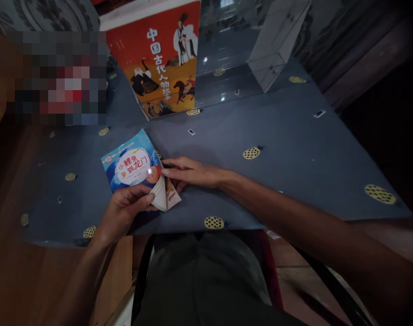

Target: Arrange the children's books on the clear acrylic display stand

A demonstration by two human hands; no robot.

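Observation:
A blue picture book (131, 165) with white and red lettering on its cover lies on the table, turned at a slant. My left hand (126, 206) pinches its lower corner between thumb and fingers. There the cover bends back, showing a pale underside and part of a page (173, 198) beneath. From the right, my right hand (192, 173) rests at the book's right edge. Its fingers are stretched out and slightly apart, with the tips touching the cover's edge.
A large red and orange book (172, 68) stands upright behind the blue one, against a clear acrylic stand (270, 59). The table has a grey-blue cloth (294, 149) with a pineapple print. A pixelated area covers the far left. A chair's armrest (328, 280) shows below.

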